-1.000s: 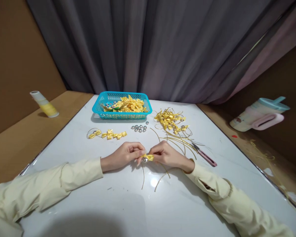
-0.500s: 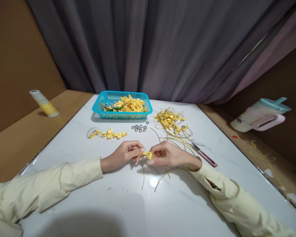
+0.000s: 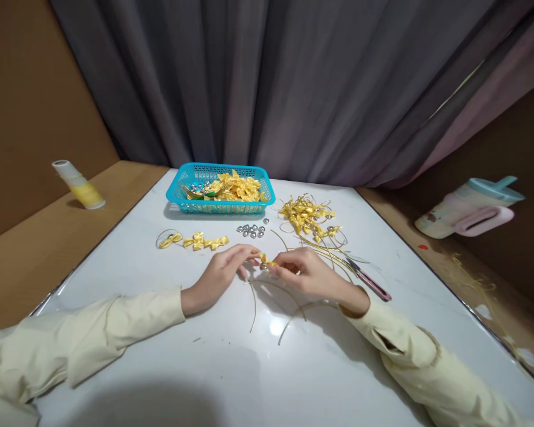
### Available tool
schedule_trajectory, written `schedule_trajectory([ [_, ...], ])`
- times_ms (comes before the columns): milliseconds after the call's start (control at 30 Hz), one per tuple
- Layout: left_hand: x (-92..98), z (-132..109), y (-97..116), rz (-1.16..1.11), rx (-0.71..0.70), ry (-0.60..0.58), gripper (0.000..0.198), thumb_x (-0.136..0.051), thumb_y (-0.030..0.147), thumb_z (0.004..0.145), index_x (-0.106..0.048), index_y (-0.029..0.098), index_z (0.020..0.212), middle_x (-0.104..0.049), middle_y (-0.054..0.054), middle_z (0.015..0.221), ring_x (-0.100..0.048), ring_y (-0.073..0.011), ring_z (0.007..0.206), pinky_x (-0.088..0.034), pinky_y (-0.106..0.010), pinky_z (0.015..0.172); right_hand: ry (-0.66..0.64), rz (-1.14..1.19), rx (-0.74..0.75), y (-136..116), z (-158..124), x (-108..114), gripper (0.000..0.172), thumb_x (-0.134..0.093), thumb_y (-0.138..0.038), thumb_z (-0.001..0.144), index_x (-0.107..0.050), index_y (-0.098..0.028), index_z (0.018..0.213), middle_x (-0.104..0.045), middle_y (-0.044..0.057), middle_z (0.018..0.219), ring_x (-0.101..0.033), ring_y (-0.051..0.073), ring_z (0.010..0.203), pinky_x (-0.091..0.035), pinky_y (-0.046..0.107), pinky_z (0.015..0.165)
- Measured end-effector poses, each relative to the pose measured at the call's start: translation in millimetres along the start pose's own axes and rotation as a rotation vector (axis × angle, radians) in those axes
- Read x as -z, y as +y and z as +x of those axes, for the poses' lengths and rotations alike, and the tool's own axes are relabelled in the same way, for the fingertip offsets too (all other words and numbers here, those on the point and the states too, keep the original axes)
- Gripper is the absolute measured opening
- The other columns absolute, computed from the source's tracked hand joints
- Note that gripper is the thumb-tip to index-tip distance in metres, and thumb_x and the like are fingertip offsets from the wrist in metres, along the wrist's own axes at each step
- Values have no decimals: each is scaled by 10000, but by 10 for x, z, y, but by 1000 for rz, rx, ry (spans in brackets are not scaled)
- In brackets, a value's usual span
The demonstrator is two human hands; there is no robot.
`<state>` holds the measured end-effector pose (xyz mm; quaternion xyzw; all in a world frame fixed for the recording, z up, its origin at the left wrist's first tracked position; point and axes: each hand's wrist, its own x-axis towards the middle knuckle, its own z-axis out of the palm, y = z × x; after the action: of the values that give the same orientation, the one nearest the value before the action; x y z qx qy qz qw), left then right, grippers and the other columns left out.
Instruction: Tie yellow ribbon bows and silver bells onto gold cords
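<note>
My right hand pinches a small yellow ribbon bow between thumb and fingertips, just above the table. A shiny silver bead sits at the front of this bow. From the left, my left hand has its thumb and forefinger closed at the bow's left edge, while a lower finger hangs away from it. Thin golden cords curve over the white tabletop below the hands. How the cords join the bow is hidden by my fingers.
Several silver beads lie beyond my hands, with a row of yellow bows to their left. A blue basket holds more bows. Right of it are a heap of corded bows, pink-handled scissors and a tumbler.
The bow has moved slightly away from me and turned, so less of its ribbon face shows. My left hand has shifted a little forward, its fingers less wrapped around the bow.
</note>
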<state>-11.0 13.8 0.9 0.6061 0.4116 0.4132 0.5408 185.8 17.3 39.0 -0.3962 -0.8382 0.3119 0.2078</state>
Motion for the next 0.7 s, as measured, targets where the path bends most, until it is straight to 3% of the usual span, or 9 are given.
schedule_trajectory([
  [100, -26, -71, 57, 36, -4, -108, 360, -476, 368, 870, -583, 145, 1131, -640, -87, 1078, -590, -189, 903, -444, -322, 852, 25, -69, 80, -60, -9, -72, 280, -479, -285, 869, -610, -130, 677, -440, -46, 502, -340, 48, 456, -275, 181, 475],
  [300, -33, -98, 95, -233, 82, -393, 385, -555, 267, 840, -556, 172, 1214, -608, -86, 1181, -583, -218, 1005, -440, -338, 888, -23, 3, 50, -179, -33, -86, 151, -568, -262, 806, -630, -129, 768, -572, -12, 615, -436, 63, 514, -337, 175, 509],
  [500, -18, -33, 62, -485, 231, -410, 286, -528, 203, 849, -632, 139, 1108, -635, -109, 1126, -582, -231, 1034, -442, -358, 910, -32, 37, -50, -198, -45, 25, 173, -584, -303, 803, -642, -146, 845, -599, -6, 656, -487, 73, 549, -374, 185, 540],
  [600, -10, -22, 60, -539, 258, -391, 284, -521, 168, 842, -641, 146, 1099, -636, -107, 1127, -571, -245, 1058, -455, -381, 901, 46, 15, -203, -200, -31, 89, 199, -561, -317, 818, -623, -144, 743, -555, -23, 539, -459, 64, 458, -353, 190, 493],
  [700, -3, -19, 56, -567, 276, -391, 307, -509, 143, 840, -633, 156, 1121, -633, -99, 1139, -567, -246, 1066, -446, -406, 920, 9, 41, -341, -184, -17, 108, 276, -535, -379, 836, -605, -147, 705, -476, -51, 410, -403, 55, 355, -335, 193, 447],
])
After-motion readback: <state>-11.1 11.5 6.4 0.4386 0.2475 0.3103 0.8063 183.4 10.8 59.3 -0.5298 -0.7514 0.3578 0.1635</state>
